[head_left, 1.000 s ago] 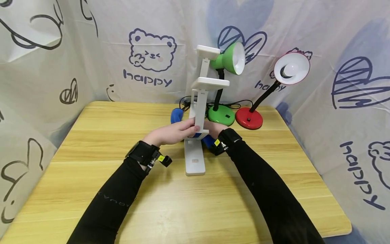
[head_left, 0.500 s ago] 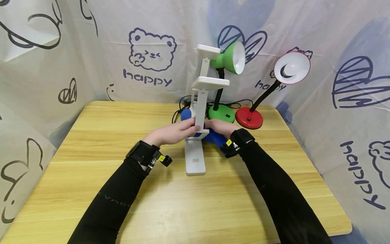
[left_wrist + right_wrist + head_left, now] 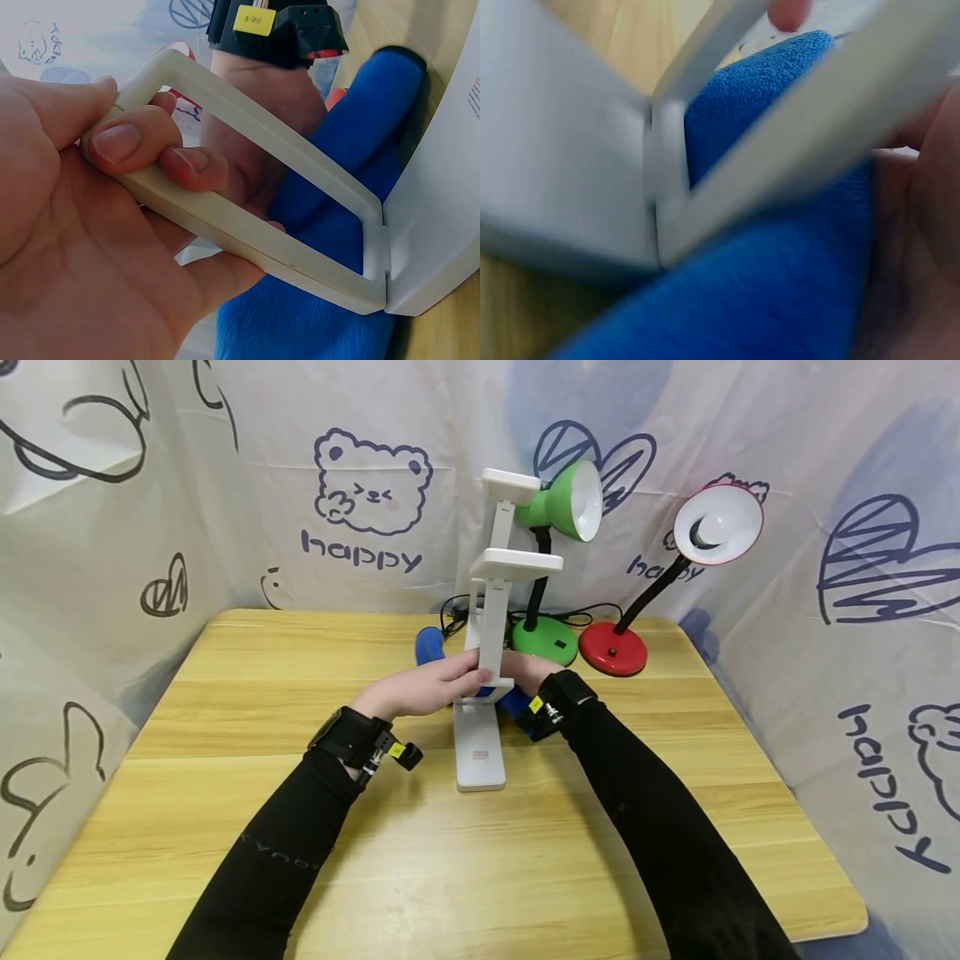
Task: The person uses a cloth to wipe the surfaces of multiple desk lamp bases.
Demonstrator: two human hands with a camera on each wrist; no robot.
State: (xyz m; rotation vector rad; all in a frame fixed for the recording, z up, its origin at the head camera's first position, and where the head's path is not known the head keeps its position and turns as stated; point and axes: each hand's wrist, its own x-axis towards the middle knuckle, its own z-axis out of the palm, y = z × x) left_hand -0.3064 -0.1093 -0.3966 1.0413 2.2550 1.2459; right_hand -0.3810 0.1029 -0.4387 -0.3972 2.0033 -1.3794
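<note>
A white folding desk lamp [image 3: 492, 618] stands upright on its flat base in the head view. My left hand [image 3: 427, 687] holds its hollow frame arm low down; in the left wrist view the thumb and fingers wrap one end of the frame [image 3: 277, 131]. A blue towelling cloth [image 3: 430, 645] passes behind the frame, an end showing on either side. My right hand [image 3: 531, 672] is behind the lamp with this cloth, its fingers mostly hidden. In the right wrist view the hand [image 3: 922, 225] lies against the cloth [image 3: 772, 292], beside the blurred frame.
A green desk lamp [image 3: 545, 642] stands just behind my right hand, and a red one [image 3: 612, 650] to its right. Black cords [image 3: 453, 614] lie along the back of the wooden table [image 3: 300, 652]. A printed curtain [image 3: 375, 410] hangs close behind.
My right hand moved right with the cloth, then back left; the cloth's left end drew in towards the lamp and came out again. My left hand and the white lamp stayed in place.
</note>
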